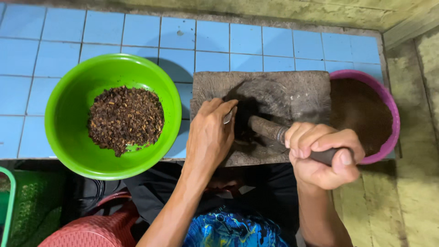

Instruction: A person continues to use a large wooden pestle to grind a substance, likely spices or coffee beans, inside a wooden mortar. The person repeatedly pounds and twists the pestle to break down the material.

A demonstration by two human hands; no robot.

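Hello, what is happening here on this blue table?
A person grinds dark material in a grey stone mortar. The right hand grips a stone pestle, whose tip rests in the hollow. The left hand lies on the mortar, and its fingers hold a small metal tool. A green bowl of coarse brown pieces stands on the left; a purple bowl of fine brown powder stands on the right.

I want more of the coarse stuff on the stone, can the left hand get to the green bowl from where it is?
Probably yes. The left hand rests on the grinding stone right beside the green bowl, whose top is open, with nothing between them.
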